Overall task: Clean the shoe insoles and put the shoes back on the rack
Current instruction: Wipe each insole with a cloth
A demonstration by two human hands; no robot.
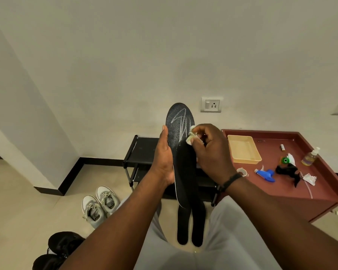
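- insole [180,145]: black, matt, finely textured cloth-like top, whitish scribble on it
- wipe [191,136]: white, soft, crumpled, cloth or tissue, cannot tell which
- rack [142,151]: black, matt shelf, thin metal-looking tubes
- table [293,193]: dark red, smooth, low sheen
- tray [244,151]: beige plastic, smooth
- spray head [265,174]: blue and white plastic, glossy
- bottle [310,156]: clear plastic, shiny
- sneakers [100,205]: grey-white, matt, woven laces
- floor [18,201]: cream tile, slight gloss
- wall [164,45]: matt paint

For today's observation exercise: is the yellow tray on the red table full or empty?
Empty. The yellow tray on the red table shows only its bare floor and walls.
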